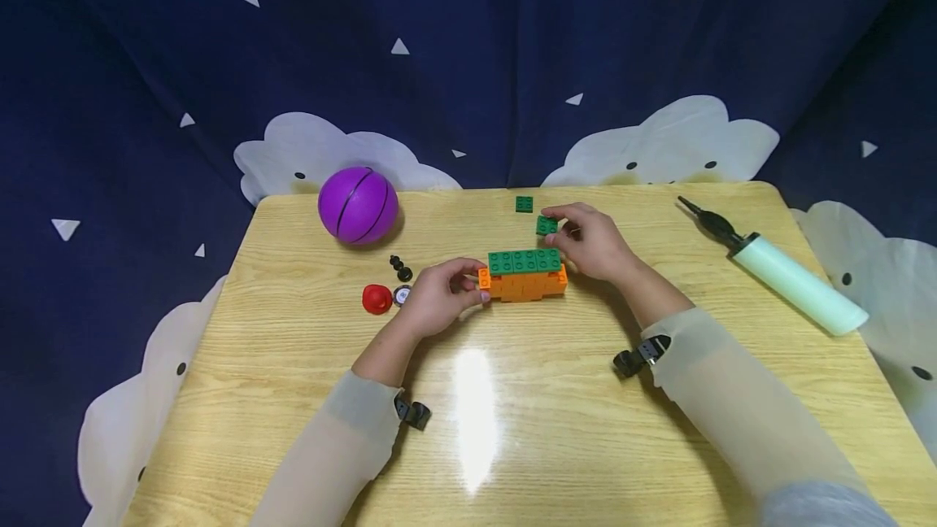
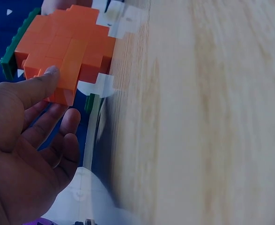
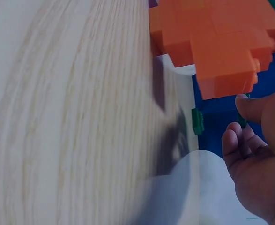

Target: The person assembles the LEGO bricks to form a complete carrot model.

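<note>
An orange block build (image 1: 523, 287) stands mid-table, its top covered by a row of green bricks (image 1: 524, 261). My left hand (image 1: 437, 299) grips its left end; in the left wrist view the thumb lies on the near orange face and fingers are behind. My right hand (image 1: 593, 246) pinches a small green brick (image 1: 546, 225) between thumb and fingers, just beyond the build's right end. In the right wrist view that green brick is mostly hidden by the fingers. Another green brick (image 1: 524, 204) lies near the table's back edge.
On the left lie a purple ball (image 1: 358, 206), a small black figure (image 1: 400, 268), a red cap-like piece (image 1: 376, 299) and a round disc (image 1: 402, 294). A hand pump (image 1: 798, 283) with a pale green barrel lies at the right. A dark curtain (image 1: 468, 63) hangs behind the table.
</note>
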`<state>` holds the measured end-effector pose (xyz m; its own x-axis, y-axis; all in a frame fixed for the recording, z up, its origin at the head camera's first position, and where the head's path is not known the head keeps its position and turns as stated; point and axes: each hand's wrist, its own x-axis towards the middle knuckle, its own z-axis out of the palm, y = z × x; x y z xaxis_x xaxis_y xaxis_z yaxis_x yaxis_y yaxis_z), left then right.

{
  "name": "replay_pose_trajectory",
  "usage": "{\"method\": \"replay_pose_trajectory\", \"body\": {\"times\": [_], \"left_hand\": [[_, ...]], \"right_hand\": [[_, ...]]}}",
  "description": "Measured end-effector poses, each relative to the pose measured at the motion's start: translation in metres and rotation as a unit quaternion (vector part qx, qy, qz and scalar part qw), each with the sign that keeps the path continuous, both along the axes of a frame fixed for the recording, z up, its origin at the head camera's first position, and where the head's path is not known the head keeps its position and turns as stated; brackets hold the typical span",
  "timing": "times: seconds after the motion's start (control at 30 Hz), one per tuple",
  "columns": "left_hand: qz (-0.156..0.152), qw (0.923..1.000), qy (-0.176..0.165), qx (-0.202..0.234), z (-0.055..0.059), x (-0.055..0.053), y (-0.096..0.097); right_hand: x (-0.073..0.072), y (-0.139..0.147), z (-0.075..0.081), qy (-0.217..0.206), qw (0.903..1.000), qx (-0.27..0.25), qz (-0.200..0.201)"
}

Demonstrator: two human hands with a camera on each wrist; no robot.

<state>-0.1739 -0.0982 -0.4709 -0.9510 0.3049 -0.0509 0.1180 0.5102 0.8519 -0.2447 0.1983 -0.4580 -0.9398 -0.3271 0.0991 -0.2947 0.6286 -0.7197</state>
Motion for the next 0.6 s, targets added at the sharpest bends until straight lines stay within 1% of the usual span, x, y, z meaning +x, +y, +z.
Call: {"method": "replay_pose_trajectory", "body": {"times": [0.17, 0.43, 0.53, 0.6], "left_hand": [[-0.001, 1.0, 0.0, -0.003, -0.001, -0.001, 0.0], [0.003, 1.0, -0.009, 0.0, -0.001, -0.001, 0.0], [0.002, 1.0, -0.008, -0.002, -0.001, -0.002, 0.001], [0.002, 1.0, -0.007, -0.003, -0.001, -0.002, 0.001]], "right_hand": [[0.009, 0.004, 0.008, 0.017, 0.9998, -0.01, 0.009], [0.023, 0.011, 0.022, 0.008, 0.9993, -0.036, 0.006], [0.028, 0.013, 0.026, 0.006, 0.9987, -0.05, -0.001], [0.032, 0.014, 0.03, 0.006, 0.9983, -0.058, 0.001]]}}
